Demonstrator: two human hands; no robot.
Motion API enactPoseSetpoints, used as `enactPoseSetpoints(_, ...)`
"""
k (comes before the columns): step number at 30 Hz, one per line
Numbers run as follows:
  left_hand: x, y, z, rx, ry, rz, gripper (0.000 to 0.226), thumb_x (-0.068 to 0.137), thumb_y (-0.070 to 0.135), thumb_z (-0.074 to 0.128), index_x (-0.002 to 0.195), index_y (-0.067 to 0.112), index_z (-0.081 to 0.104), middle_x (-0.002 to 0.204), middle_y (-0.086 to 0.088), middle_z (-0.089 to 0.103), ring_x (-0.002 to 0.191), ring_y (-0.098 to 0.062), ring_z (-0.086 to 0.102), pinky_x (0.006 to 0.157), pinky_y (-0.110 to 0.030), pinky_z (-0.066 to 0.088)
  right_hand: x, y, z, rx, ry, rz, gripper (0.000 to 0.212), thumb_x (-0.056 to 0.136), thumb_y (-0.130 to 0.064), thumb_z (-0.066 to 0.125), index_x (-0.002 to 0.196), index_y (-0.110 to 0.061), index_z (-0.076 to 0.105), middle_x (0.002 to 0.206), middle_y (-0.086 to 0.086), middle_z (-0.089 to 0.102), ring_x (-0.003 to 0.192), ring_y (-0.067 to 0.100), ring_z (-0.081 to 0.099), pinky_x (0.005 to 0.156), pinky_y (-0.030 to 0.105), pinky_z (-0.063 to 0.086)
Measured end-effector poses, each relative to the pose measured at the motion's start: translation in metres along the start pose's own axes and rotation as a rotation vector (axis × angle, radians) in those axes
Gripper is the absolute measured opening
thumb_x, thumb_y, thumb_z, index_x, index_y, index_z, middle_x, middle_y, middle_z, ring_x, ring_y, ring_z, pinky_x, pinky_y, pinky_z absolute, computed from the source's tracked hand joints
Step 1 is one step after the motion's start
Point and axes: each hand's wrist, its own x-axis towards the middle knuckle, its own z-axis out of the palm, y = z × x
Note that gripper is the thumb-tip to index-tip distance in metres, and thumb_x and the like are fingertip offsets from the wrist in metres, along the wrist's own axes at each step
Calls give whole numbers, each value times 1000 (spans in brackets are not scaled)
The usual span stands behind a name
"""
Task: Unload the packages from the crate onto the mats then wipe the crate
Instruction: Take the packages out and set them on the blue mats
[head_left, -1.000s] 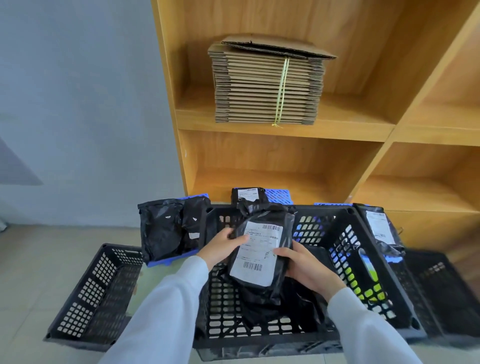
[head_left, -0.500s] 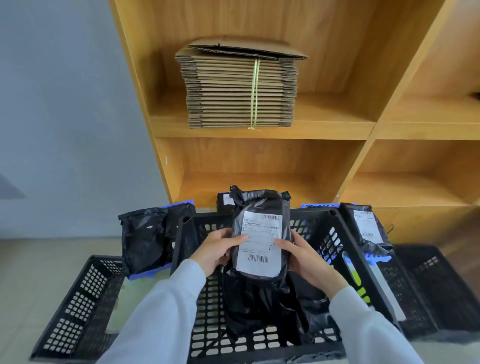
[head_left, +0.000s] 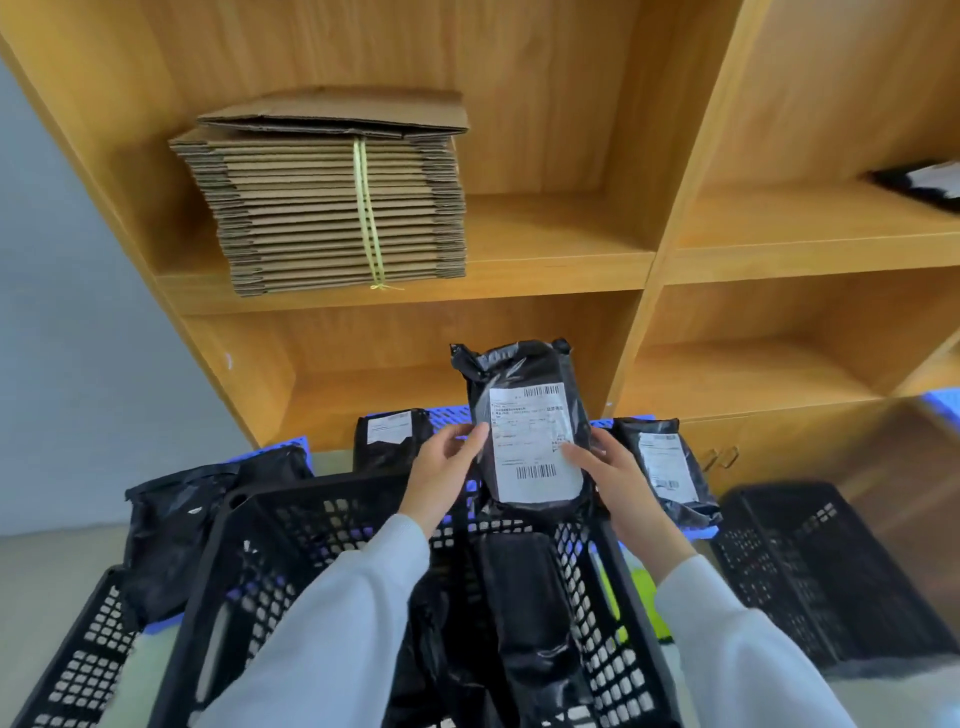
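A black plastic package with a white shipping label (head_left: 530, 431) is held up above the far rim of the black mesh crate (head_left: 291, 525). My left hand (head_left: 447, 467) grips its left edge and my right hand (head_left: 613, 473) grips its right edge. More black packages (head_left: 524, 613) lie inside the crate below my arms. Beyond the crate, blue mats (head_left: 447, 415) lie on the floor with packages on them: one at the left (head_left: 171, 525), one behind the crate (head_left: 389, 441) and one at the right (head_left: 665, 467).
A wooden shelf unit (head_left: 654, 249) stands right behind the mats, with a tied stack of flat cardboard (head_left: 332, 208) on one shelf. Black crates sit at the left (head_left: 67, 665) and right (head_left: 810, 566) of the middle crate. A grey wall is at the left.
Both hands have lifted the labelled package up out of the crate and carried it forward over the far rim, toward the mats. My view has tilted upward to the shelves.
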Motion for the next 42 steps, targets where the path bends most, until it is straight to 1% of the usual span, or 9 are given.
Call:
enactPoseSetpoints(4,28,0,38,237,49,93,30,105,47,48,112,23,65,109,18,64,106,3,58,87,-15,42,28,-4,-49,-3,98,40,46,90,-36,72,133,-27,60,126,-2,70,111,18,69,98,45,55)
enactPoseSetpoints(7,48,-12,54,456,25,142,36,106,47,43,119,20,64,119,10,62,116,-10,56,100,-33,45,44,-6,-80,39,139,72,24,99,-27,63,121,-31,56,116,-11,66,102,13,65,91,40,50)
enactPoseSetpoints(12,60,-50,81,1221,-29,172,38,108,37,32,143,37,46,142,2,51,132,-29,43,102,-47,35,83,4,-130,11,238,112,64,101,-26,61,157,-19,31,148,-3,49,129,23,52,111,46,42)
enactPoseSetpoints(17,59,-61,87,1281,121,227,49,103,56,20,140,50,52,142,4,56,127,-27,54,97,-50,41,110,21,-159,-65,271,174,61,105,-23,53,159,-12,26,144,-1,43,135,23,44,107,36,37)
enactPoseSetpoints(23,60,-66,89,1292,175,261,48,104,59,20,135,52,56,140,9,56,123,-23,53,97,-46,39,148,88,-173,-274,174,325,28,104,-19,54,131,-12,54,124,9,65,104,27,63,100,50,49)
enactPoseSetpoints(27,61,-69,91,1290,221,297,46,105,58,23,130,49,61,139,8,58,123,-25,53,95,-46,38,158,115,-167,-415,128,385,30,105,-14,48,134,-8,52,124,12,65,106,29,63,95,46,53)
enactPoseSetpoints(31,61,-72,91,1267,231,301,44,105,55,26,127,46,63,138,6,58,125,-27,53,96,-47,38,168,134,-166,-609,193,385,11,103,-6,46,110,-7,54,115,22,65,97,35,61,92,52,52)
enactPoseSetpoints(39,60,-70,89,1263,197,300,55,104,64,18,128,41,62,139,6,57,126,-25,53,99,-46,38,156,126,-158,-780,296,293,45,93,-6,59,138,-1,52,124,19,66,116,40,59,92,42,46)
enactPoseSetpoints(42,59,-67,87,1261,177,296,66,102,69,10,129,39,62,140,6,56,126,-25,53,100,-46,37,150,117,-157,-820,306,231,29,93,-6,56,122,-3,58,112,17,68,108,39,62,79,37,45)
